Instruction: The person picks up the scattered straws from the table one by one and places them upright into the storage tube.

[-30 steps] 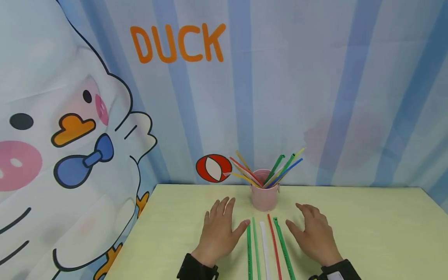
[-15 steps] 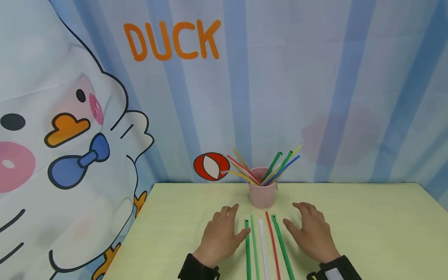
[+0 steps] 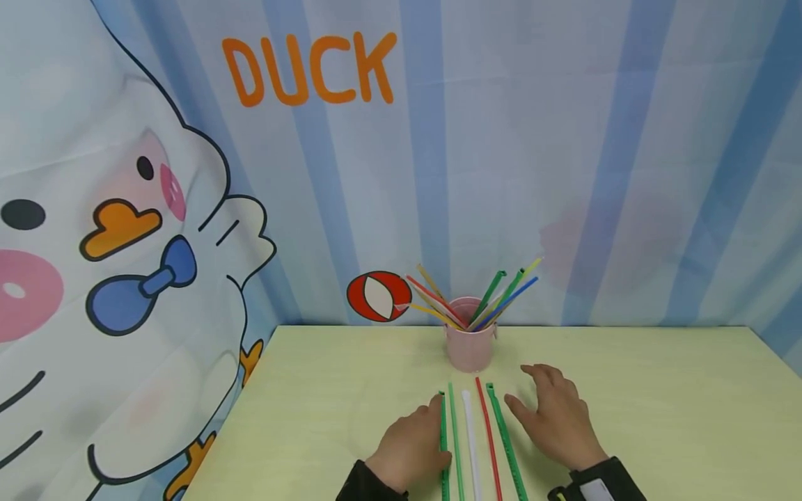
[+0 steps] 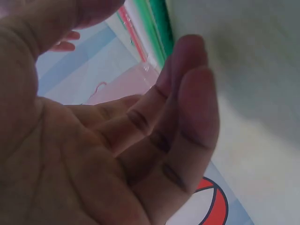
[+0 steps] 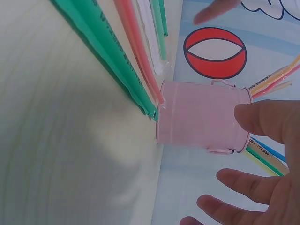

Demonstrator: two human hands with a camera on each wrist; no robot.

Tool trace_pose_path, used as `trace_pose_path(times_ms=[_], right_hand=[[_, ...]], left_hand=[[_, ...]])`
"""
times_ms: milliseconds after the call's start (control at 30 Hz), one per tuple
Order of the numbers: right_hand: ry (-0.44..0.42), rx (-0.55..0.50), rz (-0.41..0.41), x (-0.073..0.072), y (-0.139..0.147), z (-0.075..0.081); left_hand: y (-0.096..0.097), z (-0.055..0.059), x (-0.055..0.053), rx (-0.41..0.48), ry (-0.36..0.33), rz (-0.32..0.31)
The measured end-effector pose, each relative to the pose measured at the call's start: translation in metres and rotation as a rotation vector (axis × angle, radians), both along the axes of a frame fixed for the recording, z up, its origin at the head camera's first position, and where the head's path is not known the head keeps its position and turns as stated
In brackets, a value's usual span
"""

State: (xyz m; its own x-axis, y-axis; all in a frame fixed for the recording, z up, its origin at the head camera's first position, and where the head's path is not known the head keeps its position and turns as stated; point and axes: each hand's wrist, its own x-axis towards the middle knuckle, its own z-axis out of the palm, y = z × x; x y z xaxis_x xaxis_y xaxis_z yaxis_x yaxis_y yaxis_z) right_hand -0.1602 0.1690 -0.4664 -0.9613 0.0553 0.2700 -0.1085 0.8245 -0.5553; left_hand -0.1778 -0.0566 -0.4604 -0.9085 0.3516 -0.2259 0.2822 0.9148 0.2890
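Curving loosely beside the left green straw (image 3: 443, 424), the fingers (image 4: 199, 108) of the left hand (image 3: 410, 442) are leaving a wide gap to the thumb, and the grip is enclosing nothing. In the head view, the index fingertip is lying at the far end of this straw and the thumb is crossing its nearer part; whether either is pressing on it cannot be told. The right hand (image 3: 557, 417) is hovering over the table (image 3: 677, 410), its thumb and fingers spread well apart and its grip holding nothing; the thumb tip is pointing toward the right green straw (image 3: 506, 438), just beside it in view.

Between the two hands, the left green straw is lying lengthwise on the table, and to its right, each apart from the next, are lying a light green straw (image 3: 456, 438), a white straw (image 3: 471, 442), a red straw (image 3: 489, 438) and the right green straw. Beyond their far ends, a pink bucket (image 3: 470, 351) is standing upright, with a bunch of straws (image 3: 510, 300) in several colours leaning out over its rim. Black sleeves (image 3: 608, 480) are covering the wrists. Behind the table, a blue striped backdrop (image 3: 501, 139) is hanging, bearing a white duck (image 3: 144, 390), a red-and-white ball (image 3: 379, 297) and orange lettering (image 3: 362, 67) reading DUCK.
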Motion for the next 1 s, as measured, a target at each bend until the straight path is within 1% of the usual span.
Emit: trace_pose_path(times_ms=[133, 200, 333, 400, 800, 900, 1000], right_hand=[[-0.008, 0.004, 0.002, 0.0000, 0.0002, -0.0009], [-0.012, 0.004, 0.003, -0.0001, 0.0004, -0.0013], [-0.029, 0.005, 0.002, -0.0005, 0.0007, -0.0020], [-0.041, 0.006, -0.001, -0.0009, 0.0010, -0.0025], [-0.058, 0.018, 0.000, -0.0020, 0.0040, -0.0046], [-0.057, 0.015, 0.003, -0.0022, 0.0045, -0.0049], [-0.053, 0.011, 0.006, -0.0026, 0.0051, -0.0050]], left_hand=[[-0.0031, -0.0020, 0.0046, 0.000, 0.019, -0.060], [-0.0045, -0.0012, 0.0063, 0.001, 0.012, -0.068], [-0.0058, 0.0009, 0.0080, 0.004, -0.053, -0.030], [-0.0059, 0.0010, 0.0081, -0.004, -0.074, -0.011], [-0.0050, 0.0024, 0.0070, -0.010, -0.093, 0.047], [-0.0063, 0.0040, 0.0063, 0.011, -0.075, 0.044], [-0.0079, 0.0055, 0.0053, 0.046, -0.037, 0.034]])
